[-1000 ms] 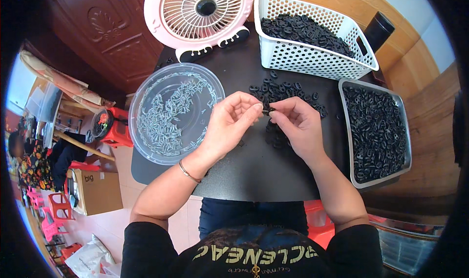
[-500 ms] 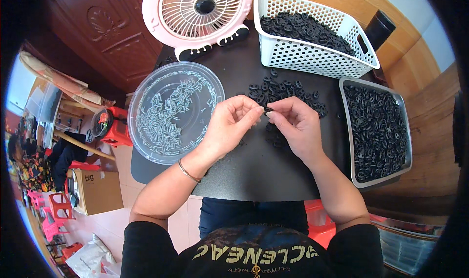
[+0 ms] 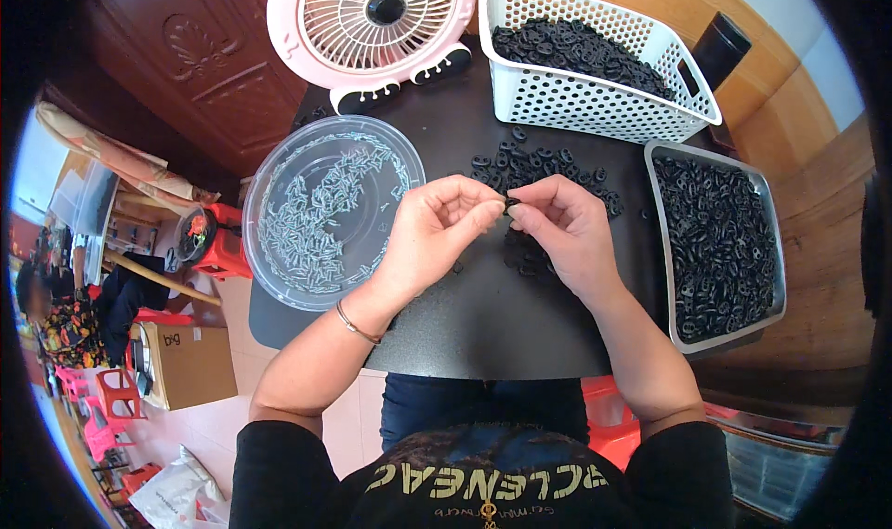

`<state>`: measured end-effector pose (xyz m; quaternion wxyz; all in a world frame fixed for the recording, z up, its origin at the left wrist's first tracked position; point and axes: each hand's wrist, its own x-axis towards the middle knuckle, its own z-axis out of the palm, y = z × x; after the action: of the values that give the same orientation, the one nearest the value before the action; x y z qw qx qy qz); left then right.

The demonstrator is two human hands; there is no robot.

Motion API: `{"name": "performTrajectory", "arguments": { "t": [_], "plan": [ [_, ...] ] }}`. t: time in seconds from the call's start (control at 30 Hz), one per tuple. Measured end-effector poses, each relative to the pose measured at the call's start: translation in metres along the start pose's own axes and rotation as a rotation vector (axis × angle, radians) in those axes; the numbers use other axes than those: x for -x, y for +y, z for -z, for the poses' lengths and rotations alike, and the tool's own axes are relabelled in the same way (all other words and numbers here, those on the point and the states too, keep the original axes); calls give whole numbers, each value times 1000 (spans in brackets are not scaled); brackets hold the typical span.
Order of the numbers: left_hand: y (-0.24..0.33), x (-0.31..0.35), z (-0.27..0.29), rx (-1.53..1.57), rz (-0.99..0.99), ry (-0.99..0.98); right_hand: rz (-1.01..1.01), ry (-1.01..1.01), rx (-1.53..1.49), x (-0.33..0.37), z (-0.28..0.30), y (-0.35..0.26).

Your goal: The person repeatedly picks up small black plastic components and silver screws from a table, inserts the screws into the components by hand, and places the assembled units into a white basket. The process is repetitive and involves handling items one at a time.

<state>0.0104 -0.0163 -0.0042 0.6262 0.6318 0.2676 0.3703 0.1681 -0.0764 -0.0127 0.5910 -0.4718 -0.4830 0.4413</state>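
Observation:
My left hand and my right hand meet fingertip to fingertip above the middle of the dark table. Both are closed in a pinch on a small black plastic piece, mostly covered by the fingers; whether a metal pin is in there too is hidden. Just beyond the hands lies a loose heap of small black oval pieces with holes. Left of my left hand stands a round clear tub, holding many thin silvery pins or screws.
At the back right is a white perforated basket of black pieces. A metal tray heaped with similar ones stands at the right. A pink fan is at the back. Across the room on the left, a person sits near a cardboard box.
Both hands stay pinched together at nearly the same spot, with the fingertips shifted slightly. The whole view has moved a little. At the far left, the person's head and upper body have shifted.

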Motion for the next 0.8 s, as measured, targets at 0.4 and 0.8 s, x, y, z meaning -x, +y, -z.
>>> {"name": "performTrajectory", "arguments": {
  "t": [0.4, 0.8],
  "plan": [
    [0, -1, 4, -101, 89, 12, 47, 30, 83, 1, -5, 0],
    [-7, 0, 2, -165, 9, 14, -1, 14, 67, 0, -2, 0]
  ]
}}
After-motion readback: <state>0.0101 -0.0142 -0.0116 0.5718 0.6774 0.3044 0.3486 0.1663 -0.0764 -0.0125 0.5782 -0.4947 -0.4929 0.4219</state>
